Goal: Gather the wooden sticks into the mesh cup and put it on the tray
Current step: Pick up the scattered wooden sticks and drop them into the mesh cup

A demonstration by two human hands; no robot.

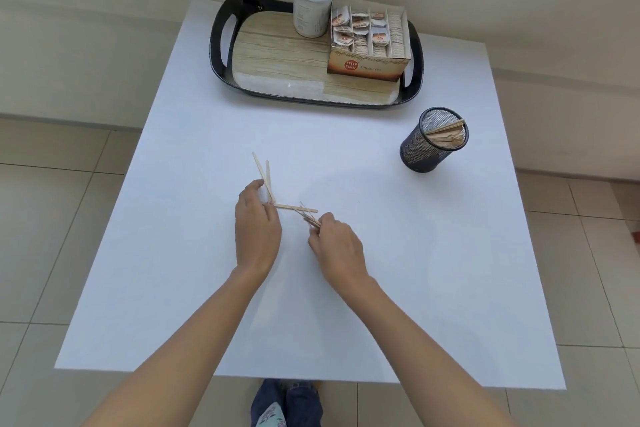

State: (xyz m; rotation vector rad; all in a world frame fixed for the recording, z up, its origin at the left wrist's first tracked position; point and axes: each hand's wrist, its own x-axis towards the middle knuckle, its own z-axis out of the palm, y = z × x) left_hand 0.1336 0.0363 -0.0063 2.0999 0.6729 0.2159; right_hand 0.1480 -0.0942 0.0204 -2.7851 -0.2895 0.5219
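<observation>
Several thin wooden sticks (pixel 294 207) lie in the middle of the white table (pixel 381 253), between my hands. My left hand (pixel 256 229) pinches two sticks (pixel 264 177) that point up and away from me. Closed around a small bundle of sticks (pixel 311 220), my right hand (pixel 337 246) rests just right of the left. The black mesh cup (pixel 420 151) stands upright at the right of the table, apart from both hands, with several sticks (pixel 446 135) in it. The black-rimmed tray (pixel 216 55) with a wood-pattern floor sits at the far edge.
On the tray stand a white cylindrical jar (pixel 311 7) and an open box of tea bags (pixel 369 42), filling its right and back part. Beige floor tiles surround the table. My feet (pixel 287 402) show below the near edge.
</observation>
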